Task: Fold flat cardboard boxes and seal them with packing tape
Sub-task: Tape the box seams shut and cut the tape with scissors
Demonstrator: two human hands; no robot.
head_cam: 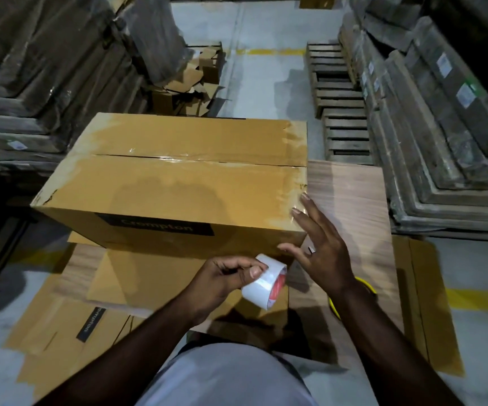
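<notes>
On table point(351, 194) — box point(178, 177) lengthwise left-right

Warehouse aisle. Grey concrete floor point(269, 39) with yellow painted line point(275, 51); stacked wooden pallets point(339, 95); plastic-wrapped flat brown cardboard stacks point(430, 112) alongside.

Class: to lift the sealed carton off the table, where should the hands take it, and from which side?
Probably the two short ends of the carton, one hand from each side, low under the bottom edges. It is long and wide; its taped top offers no handle.

Left hand point(222, 276) grips a tape roll point(263, 281); right hand point(319, 244), fingers straight, touches the taped box point(172, 174) corner.
</notes>
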